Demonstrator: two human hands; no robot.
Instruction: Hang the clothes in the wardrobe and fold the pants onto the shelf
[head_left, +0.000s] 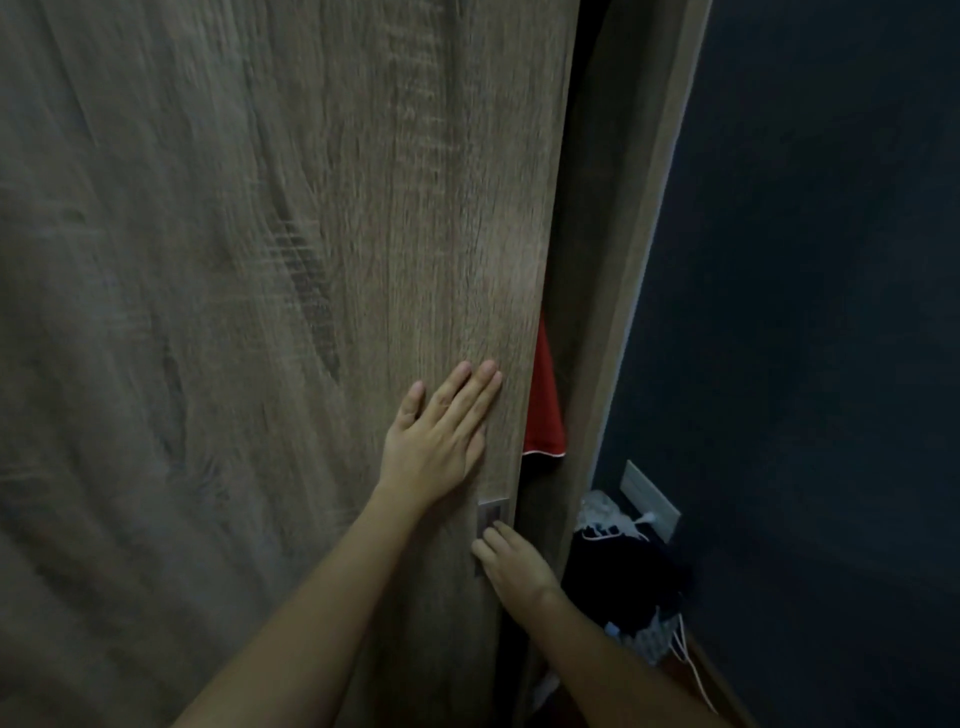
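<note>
A wood-grain wardrobe sliding door (291, 260) fills most of the view. My left hand (441, 436) lies flat on it near its right edge, fingers straight. My right hand (511, 564) is lower, its fingertips at the recessed metal handle (492, 514) on the door's edge; how the fingers curl there is hard to tell. A narrow gap to the right of the door shows a red garment (545, 410) hanging inside the wardrobe. The rest of the inside is dark.
The wardrobe's side frame (618, 312) stands right of the gap, against a dark blue wall (810, 312). A wall socket plate (649, 499) with a white plug sits low on the wall. Dark items and white cables (623, 571) lie on the floor below it.
</note>
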